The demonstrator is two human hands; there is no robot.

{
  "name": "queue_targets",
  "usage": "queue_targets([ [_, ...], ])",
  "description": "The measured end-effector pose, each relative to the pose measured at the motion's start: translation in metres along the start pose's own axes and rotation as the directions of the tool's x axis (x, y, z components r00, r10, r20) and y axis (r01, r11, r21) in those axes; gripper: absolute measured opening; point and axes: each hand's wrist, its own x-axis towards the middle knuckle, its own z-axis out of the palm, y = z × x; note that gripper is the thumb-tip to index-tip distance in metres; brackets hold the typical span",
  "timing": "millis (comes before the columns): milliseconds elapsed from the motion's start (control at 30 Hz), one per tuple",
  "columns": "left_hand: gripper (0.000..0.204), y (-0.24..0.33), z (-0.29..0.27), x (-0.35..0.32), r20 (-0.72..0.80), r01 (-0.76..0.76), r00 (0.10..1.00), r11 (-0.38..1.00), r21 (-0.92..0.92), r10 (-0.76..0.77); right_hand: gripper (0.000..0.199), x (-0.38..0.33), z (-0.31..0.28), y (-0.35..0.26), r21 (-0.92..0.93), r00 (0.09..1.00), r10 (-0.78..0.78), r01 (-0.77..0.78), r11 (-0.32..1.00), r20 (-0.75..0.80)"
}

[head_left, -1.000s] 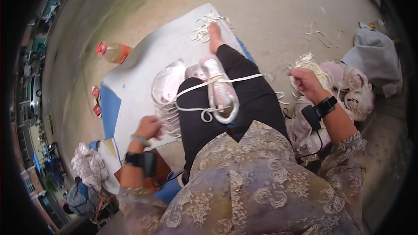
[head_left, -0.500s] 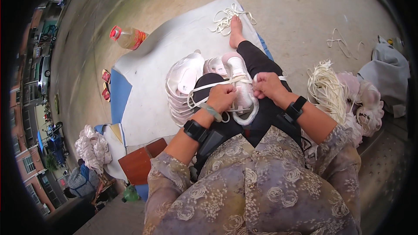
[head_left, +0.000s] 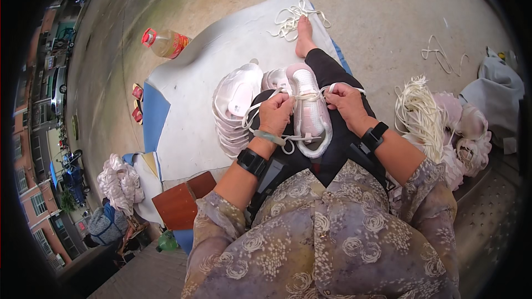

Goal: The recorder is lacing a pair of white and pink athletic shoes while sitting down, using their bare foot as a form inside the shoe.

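A pale pink and white shoe upper (head_left: 311, 119) lies across my lap, toe pointing away from me. A cream shoelace (head_left: 306, 97) runs across its front part. My left hand (head_left: 275, 114) is closed in a pinch on the lace at the upper's left side, and a loose loop of it hangs by the wrist. On the other side my right hand (head_left: 347, 105) pinches the lace too, its end trailing over my right thigh. Left of my knee sits a nested stack of similar pink-white uppers (head_left: 237, 99); another upper (head_left: 275, 80) lies just beyond the knee.
A white sheet (head_left: 191, 108) covers the ground ahead, with loose laces (head_left: 289, 22) by my bare foot. An oil bottle (head_left: 165, 43) stands at its far left edge. To my right are a thick lace bundle (head_left: 419, 112) and piled uppers (head_left: 471, 152). A brown board (head_left: 176, 209) is at left.
My hands have moved apart, the left one leftward and slightly away from me, the right one a little outward. The lace between them now lies closer across the upper.
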Motion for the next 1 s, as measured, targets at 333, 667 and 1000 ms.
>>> queue_targets([
  [333,0.013,-0.003,0.004,0.0,0.025,0.134,0.991,0.94,-0.313,-0.133,0.008,0.006,0.004,0.009,-0.092,0.998,-0.043,0.038,0.995,-0.046],
  [667,0.011,-0.007,0.002,0.002,0.0,0.086,0.996,0.996,0.022,-0.086,0.014,0.014,0.004,0.019,-0.531,0.936,-0.339,0.334,0.779,0.091],
  [1000,0.011,-0.006,0.006,0.009,-0.035,0.097,0.995,0.99,0.105,-0.093,0.016,0.018,-0.001,0.021,-0.458,0.98,-0.184,0.196,0.867,0.071],
])
